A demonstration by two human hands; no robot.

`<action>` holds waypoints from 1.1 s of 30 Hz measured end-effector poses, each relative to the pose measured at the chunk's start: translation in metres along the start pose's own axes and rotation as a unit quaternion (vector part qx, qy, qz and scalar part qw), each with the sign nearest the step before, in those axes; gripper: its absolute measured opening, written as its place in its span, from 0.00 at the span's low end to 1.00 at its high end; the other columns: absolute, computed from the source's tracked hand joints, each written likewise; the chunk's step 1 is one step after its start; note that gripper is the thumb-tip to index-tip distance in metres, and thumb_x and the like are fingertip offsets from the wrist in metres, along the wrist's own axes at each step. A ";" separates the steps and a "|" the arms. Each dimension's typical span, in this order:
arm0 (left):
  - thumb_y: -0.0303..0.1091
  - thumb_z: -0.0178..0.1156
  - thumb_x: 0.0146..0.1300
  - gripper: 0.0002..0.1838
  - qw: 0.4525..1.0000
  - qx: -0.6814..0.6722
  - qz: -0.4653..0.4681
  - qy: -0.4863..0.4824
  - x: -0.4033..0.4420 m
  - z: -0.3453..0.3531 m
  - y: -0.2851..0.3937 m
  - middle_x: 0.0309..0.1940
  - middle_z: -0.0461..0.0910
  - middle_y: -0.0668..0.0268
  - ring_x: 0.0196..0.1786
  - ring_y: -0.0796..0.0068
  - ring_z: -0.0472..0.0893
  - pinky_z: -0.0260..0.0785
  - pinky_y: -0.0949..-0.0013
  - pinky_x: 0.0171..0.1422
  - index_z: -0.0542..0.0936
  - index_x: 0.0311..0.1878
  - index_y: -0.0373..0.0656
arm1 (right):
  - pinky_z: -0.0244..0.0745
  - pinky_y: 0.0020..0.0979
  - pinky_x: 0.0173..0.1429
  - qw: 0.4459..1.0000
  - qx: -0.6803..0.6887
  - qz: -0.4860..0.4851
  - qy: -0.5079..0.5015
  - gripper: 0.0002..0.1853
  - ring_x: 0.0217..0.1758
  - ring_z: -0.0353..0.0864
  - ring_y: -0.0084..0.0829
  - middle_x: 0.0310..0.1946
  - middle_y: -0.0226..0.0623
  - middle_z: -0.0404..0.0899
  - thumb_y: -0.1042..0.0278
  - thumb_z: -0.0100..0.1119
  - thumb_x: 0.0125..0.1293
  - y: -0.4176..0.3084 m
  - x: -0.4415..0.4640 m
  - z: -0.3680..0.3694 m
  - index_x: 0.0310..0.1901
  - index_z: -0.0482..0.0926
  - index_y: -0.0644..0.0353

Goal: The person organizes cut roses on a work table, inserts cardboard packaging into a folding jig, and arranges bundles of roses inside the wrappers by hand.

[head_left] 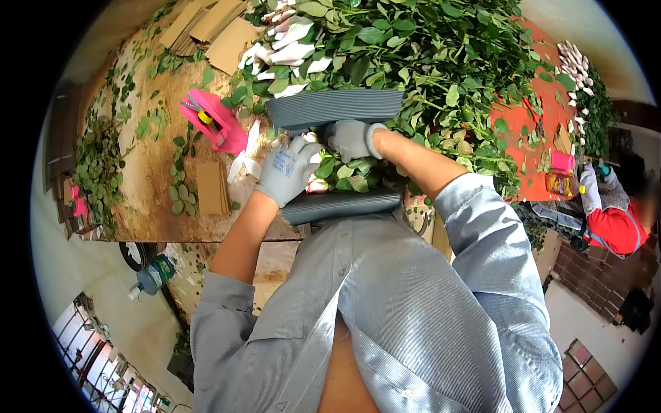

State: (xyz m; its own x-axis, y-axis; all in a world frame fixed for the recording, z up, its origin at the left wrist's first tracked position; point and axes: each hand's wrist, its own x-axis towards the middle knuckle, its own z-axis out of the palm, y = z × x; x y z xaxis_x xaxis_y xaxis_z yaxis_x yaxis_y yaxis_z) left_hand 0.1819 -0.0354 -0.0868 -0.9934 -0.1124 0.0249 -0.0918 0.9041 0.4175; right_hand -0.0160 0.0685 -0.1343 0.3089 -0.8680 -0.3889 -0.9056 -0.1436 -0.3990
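Note:
Between two dark ribbed panels, the far panel (335, 108) and the near panel (343, 208), lies a bunch of leafy flowers (352, 177) with a little red and white showing at its left end. My left hand (286, 168), in a pale grey glove, rests at that left end, its fingers bent around the flowers. My right hand (350, 140), also gloved, is closed over the bunch against the far panel; whatever its fingers hold is hidden. Left of my left hand are a white strip (246, 160) and a bright pink holder (219, 124) with a metal-and-yellow tool in it.
A big heap of leafy stems (441, 62) covers the back of the table, with white-wrapped buds (292, 48) at its left. Cardboard pieces (213, 187) lie on the left, more cardboard (206, 27) behind. A co-worker in red (615, 227) is at the far right.

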 end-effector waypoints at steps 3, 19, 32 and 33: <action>0.37 0.67 0.62 0.20 1.000 0.005 0.010 -0.010 -0.002 0.001 -0.002 0.49 0.79 0.63 0.50 0.57 0.82 0.75 0.54 0.52 0.79 0.57 0.49 | 0.83 0.42 0.54 0.958 0.121 0.259 0.007 0.15 0.53 0.88 0.51 0.46 0.51 0.88 0.68 0.60 0.65 -0.045 -0.017 -0.039 0.49 0.89 0.62; 0.33 0.66 0.59 0.16 0.998 0.036 0.041 -0.009 -0.007 0.008 -0.012 0.49 0.80 0.62 0.50 0.56 0.82 0.74 0.54 0.52 0.80 0.51 0.45 | 0.83 0.44 0.50 0.953 -0.054 0.284 0.087 0.18 0.50 0.89 0.43 0.50 0.46 0.86 0.58 0.46 0.80 -0.086 -0.018 -0.032 0.62 0.80 0.53; 0.36 0.65 0.60 0.20 0.996 -0.033 -0.044 -0.070 0.003 -0.005 -0.015 0.47 0.80 0.56 0.47 0.49 0.83 0.76 0.50 0.52 0.80 0.55 0.44 | 0.71 0.45 0.53 0.887 -0.105 0.294 0.341 0.13 0.51 0.77 0.38 0.42 0.34 0.82 0.62 0.65 0.59 -0.105 -0.085 -0.097 0.46 0.80 0.52; 0.37 0.65 0.59 0.21 0.996 -0.068 -0.050 -0.040 0.004 -0.007 -0.015 0.48 0.80 0.55 0.48 0.49 0.83 0.76 0.50 0.53 0.80 0.57 0.44 | 0.67 0.47 0.60 0.869 -0.092 0.265 0.407 0.14 0.52 0.77 0.40 0.43 0.35 0.81 0.62 0.67 0.58 -0.100 -0.091 -0.099 0.46 0.80 0.52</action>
State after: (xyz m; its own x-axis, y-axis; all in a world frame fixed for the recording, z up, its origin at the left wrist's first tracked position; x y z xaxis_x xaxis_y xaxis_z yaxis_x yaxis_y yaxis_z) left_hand 0.1797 -0.0521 -0.0870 -0.9825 -0.1618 -0.0926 -0.1862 0.8249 0.5337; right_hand 0.0177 0.1150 0.0239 -0.4055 -0.8737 0.2686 -0.9125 0.3699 -0.1747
